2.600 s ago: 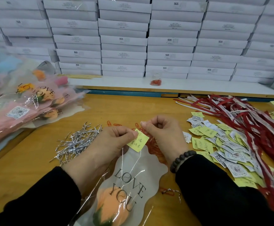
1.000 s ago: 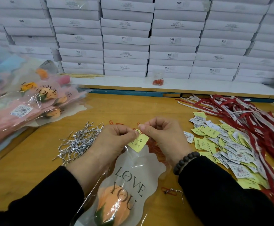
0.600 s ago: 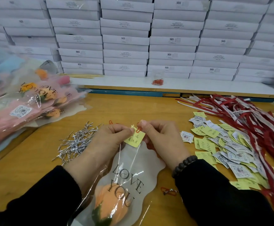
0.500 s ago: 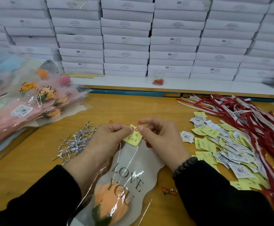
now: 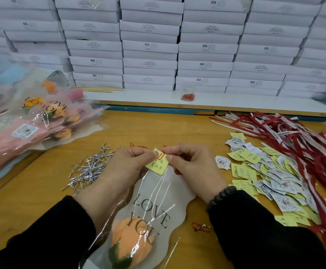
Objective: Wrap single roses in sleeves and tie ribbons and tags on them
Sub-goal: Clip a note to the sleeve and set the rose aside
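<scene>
You're clipping the yellow paper tag onto the top edge of the sleeve, glossy frosted film holding an orange rose below the tag. Left hand is pinching tag and film; right hand is pinching the red paperclip over them. Next: seat the clip fully, then grab a ribbon right of the tag. Crinkly silver twist ties are lying left on the tabletop.

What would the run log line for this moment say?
step: clipping tag | left hand: pinches yellow tag | right hand: pinches red paper clip | sleeve: on table
</scene>
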`<action>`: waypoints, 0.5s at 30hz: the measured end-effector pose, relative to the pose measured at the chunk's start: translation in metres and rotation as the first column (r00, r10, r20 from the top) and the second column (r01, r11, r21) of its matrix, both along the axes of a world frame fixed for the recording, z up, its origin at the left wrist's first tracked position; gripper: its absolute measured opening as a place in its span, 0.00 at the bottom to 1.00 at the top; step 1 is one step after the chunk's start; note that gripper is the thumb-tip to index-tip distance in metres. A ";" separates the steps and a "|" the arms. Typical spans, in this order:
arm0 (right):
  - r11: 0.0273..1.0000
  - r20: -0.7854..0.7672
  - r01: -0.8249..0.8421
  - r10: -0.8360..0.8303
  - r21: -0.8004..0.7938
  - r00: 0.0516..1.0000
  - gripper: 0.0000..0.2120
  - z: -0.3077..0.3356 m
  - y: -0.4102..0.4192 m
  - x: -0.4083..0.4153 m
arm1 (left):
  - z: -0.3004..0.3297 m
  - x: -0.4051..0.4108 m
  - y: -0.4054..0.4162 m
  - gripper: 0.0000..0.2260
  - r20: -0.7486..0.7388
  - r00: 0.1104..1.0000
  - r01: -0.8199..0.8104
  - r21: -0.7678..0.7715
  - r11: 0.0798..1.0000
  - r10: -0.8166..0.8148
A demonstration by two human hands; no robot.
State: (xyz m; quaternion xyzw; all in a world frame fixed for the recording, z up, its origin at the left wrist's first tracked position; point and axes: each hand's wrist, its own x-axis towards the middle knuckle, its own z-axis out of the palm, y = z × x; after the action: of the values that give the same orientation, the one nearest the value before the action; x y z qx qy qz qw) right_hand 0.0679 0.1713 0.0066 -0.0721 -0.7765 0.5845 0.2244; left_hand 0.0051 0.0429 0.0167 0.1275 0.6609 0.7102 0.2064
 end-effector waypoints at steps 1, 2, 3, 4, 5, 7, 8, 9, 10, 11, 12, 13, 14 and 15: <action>1.000 0.002 -0.004 0.004 -0.001 1.000 0.10 0.000 0.000 0.000 | 0.000 0.000 0.000 0.06 0.000 1.000 -0.003 -0.002 1.000 0.003; 1.000 0.001 -0.010 0.010 0.000 1.000 0.11 0.001 0.000 0.000 | 0.000 0.000 0.000 0.06 0.001 1.000 -0.004 -0.003 1.000 0.004; 1.000 -0.001 -0.017 0.017 0.002 1.000 0.13 0.001 0.000 0.001 | -0.001 0.000 0.000 0.06 0.000 1.000 -0.003 -0.005 1.000 0.003; 1.000 -0.004 -0.024 0.024 0.001 1.000 0.14 0.001 -0.001 0.001 | -0.001 -0.001 0.000 0.06 -0.001 1.000 -0.001 -0.004 1.000 0.001; 1.000 -0.005 -0.030 0.030 -0.004 1.000 0.15 0.002 -0.001 0.001 | -0.002 -0.001 0.001 0.06 -0.002 1.000 -0.001 -0.001 1.000 0.001; 0.999 -0.001 -0.034 0.034 -0.021 0.999 0.15 0.003 0.000 0.002 | -0.002 -0.002 0.001 0.06 0.002 1.000 0.002 0.011 1.000 -0.002; 0.999 0.005 -0.033 0.034 -0.030 0.999 0.15 0.004 0.000 0.002 | -0.002 -0.002 0.001 0.06 0.022 1.000 0.016 0.027 1.000 -0.016; 0.999 0.012 -0.029 0.029 -0.038 0.999 0.14 0.005 0.001 0.002 | -0.001 -0.002 0.001 0.08 0.056 0.997 0.042 0.046 0.998 -0.044; 0.999 0.020 -0.016 0.017 -0.043 1.000 0.13 0.006 0.002 0.003 | -0.001 -0.002 0.000 0.11 0.094 0.992 0.076 0.058 0.995 -0.082; 0.999 0.025 0.005 -0.004 -0.048 1.000 0.12 0.008 0.003 0.003 | 0.001 -0.003 -0.002 0.15 0.123 0.985 0.117 0.049 0.992 -0.122; 0.998 0.023 0.028 -0.027 -0.057 0.999 0.12 0.009 0.005 0.003 | 0.003 -0.004 -0.006 0.17 0.140 0.976 0.164 0.021 0.986 -0.165; 0.996 0.016 0.050 -0.049 -0.070 0.999 0.12 0.011 0.007 0.003 | 0.008 -0.005 -0.010 0.17 0.149 0.966 0.214 -0.010 0.977 -0.211; 0.994 0.013 0.073 -0.072 -0.076 0.997 0.11 0.013 0.009 0.004 | 0.012 -0.006 -0.014 0.15 0.160 0.952 0.271 -0.035 0.962 -0.262; 0.992 0.017 0.103 -0.102 -0.076 0.995 0.11 0.014 0.012 0.004 | 0.016 -0.007 -0.018 0.14 0.175 0.926 0.347 -0.051 0.936 -0.334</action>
State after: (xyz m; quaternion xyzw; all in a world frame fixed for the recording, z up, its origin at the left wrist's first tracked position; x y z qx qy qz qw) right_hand 0.0721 0.1838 0.0208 -0.1242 -0.7501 0.6011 0.2461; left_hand -0.0017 0.0245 0.0324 0.1733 0.6378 0.6441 0.3851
